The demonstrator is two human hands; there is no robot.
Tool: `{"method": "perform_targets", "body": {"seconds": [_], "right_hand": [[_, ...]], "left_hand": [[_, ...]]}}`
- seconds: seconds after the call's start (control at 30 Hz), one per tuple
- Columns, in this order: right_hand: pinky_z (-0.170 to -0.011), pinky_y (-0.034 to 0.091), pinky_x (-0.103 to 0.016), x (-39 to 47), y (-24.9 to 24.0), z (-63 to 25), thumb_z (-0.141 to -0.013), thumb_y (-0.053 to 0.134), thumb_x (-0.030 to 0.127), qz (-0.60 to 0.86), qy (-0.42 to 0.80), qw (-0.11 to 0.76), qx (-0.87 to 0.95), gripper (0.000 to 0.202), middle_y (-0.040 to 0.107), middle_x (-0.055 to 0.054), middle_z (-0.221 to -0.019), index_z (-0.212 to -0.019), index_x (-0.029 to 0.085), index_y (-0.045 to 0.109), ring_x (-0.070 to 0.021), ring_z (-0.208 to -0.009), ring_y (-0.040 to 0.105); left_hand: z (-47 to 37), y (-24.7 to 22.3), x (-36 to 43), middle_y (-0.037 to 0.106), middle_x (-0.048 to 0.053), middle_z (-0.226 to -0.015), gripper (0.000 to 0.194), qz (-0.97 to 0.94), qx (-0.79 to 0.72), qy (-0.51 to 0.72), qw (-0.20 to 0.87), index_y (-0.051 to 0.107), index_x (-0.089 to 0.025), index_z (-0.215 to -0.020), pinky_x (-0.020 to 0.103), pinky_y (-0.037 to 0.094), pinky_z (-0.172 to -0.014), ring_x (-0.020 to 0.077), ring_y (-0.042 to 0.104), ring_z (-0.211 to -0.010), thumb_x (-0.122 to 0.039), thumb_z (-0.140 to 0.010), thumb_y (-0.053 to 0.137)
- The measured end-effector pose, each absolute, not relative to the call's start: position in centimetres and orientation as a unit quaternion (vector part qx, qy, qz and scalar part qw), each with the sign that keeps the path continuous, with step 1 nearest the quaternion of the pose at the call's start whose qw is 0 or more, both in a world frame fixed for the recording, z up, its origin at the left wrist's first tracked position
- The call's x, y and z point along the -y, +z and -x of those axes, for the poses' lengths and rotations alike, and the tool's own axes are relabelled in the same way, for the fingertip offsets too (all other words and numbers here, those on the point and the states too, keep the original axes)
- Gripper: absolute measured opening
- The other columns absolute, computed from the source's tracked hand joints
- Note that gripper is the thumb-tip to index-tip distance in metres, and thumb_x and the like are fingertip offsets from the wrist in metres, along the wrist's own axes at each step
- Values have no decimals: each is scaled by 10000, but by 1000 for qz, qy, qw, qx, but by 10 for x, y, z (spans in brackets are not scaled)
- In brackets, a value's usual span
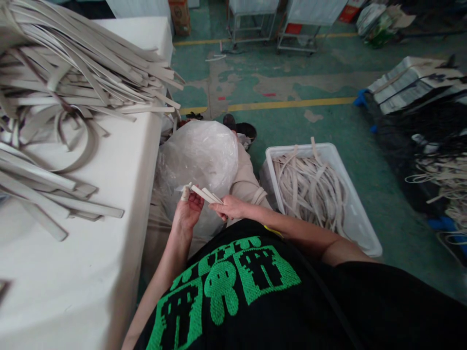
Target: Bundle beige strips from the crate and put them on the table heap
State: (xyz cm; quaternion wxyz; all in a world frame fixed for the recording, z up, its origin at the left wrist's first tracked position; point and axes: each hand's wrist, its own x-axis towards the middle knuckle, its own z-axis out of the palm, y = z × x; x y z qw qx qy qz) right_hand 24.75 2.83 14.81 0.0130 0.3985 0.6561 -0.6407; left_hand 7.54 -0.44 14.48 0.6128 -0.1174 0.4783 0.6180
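Observation:
Over my lap, I hold a short bundle of off-white flat strips [206,194]. My right hand [232,207] is closed round their right end. At the other end, my left hand [188,211] has its palm turned up, its fingers curled against the strips and a pale wrap on one digit. The exact left fingertip contact is too small to make out. Just beyond the hands, a clear plastic bag [207,150] lies over my legs.
On the left, a white-covered table [83,272] bears heaps of long pale strips [98,63]. To the right stands a white plastic bin [359,218] holding tangled strips [310,189]. Wheeled carts [253,22] stand farther off, with piled goods [419,82] at the far right.

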Motion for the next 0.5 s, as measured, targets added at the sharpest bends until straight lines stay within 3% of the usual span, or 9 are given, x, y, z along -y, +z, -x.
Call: {"method": "perform_targets", "body": {"seconds": [0.5], "right_hand": [[-437, 396, -186, -30, 141, -241, -872, 550, 708, -412, -656, 36, -632, 635, 587, 11, -492, -599, 137, 591, -61, -371, 475]], "left_hand": [[-75, 126, 11, 748, 3, -870, 169, 59, -486, 604, 629, 722, -212, -842, 243, 531, -731, 126, 695, -778, -377, -847, 755]]}}
